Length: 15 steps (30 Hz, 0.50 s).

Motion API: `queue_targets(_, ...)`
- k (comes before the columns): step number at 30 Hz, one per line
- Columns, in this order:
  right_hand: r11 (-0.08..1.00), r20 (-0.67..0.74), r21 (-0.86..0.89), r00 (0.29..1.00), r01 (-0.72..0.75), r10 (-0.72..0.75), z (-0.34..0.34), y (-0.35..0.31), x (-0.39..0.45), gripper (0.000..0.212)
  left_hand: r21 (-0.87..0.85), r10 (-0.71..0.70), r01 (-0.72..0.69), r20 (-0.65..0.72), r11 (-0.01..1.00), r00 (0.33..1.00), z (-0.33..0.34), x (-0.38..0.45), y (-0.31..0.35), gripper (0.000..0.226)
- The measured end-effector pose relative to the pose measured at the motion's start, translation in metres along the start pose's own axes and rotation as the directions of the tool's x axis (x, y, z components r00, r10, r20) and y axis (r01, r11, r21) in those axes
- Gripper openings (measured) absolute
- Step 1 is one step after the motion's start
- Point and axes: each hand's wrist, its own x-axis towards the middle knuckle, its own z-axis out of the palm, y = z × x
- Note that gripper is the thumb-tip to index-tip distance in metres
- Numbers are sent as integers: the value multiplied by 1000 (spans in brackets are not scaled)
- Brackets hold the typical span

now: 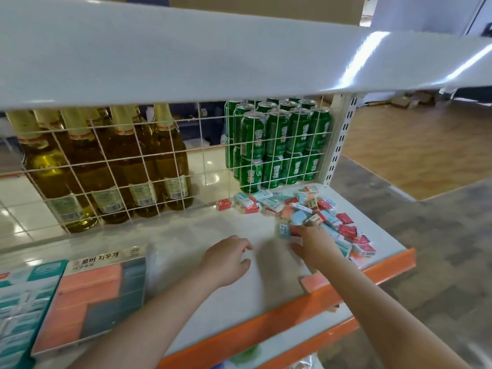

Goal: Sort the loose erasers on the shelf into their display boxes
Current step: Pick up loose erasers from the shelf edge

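we're at a white shelf [213, 235] with an orange front lip [372, 275], wire mesh back [106, 169].

our right hand [314, 241] is at the near-left edge of the pile of loose erasers [319, 214], which sits at the shelf's right end. fingers curl round a few pieces: a light blue eraser [284, 230] with a barcode sticks out on the left side of the hand, a red-and-white one just beside it. frame is motion-blurred there, so we can't tell exactly how many it holds.

our left hand [229, 259] is over bare shelf, left of the right hand and apart from it. fingers loosely curled, nothing in it; can't tell if it touches the surface.

pile is red, light blue, teal and salmon sleeves mixed, running from the mesh down to the front lip. one red eraser [223, 204] lies alone at the pile's far-left edge, by the mesh.

display boxes are at the shelf's left end, well apart from the pile: salmon/grey box [93, 296] with a korean label, teal box [24, 302] to its left, touching or nearly so. a salmon eraser [314, 282] lies near the front lip under our right forearm.

behind the mesh: amber bottles [106, 169] on the left, green cans [277, 145] stacked on the right.
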Motion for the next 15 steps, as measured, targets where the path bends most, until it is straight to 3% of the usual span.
queue_targets(3,1000,17,-15,1000,10,-9,7,-1,8,35,19,-22,22,-19,1000,1000,-1,5,-2,37)
queue_targets(11,996,-104,84,993,-43,52,13,0,18,20,0,-50,50,-2,999,999,3,13,-6,36)
queue_targets(15,996,-104,51,991,-73,78,10,10,14,23,-7,-39,39,9,999,999,6,16,-2,36)
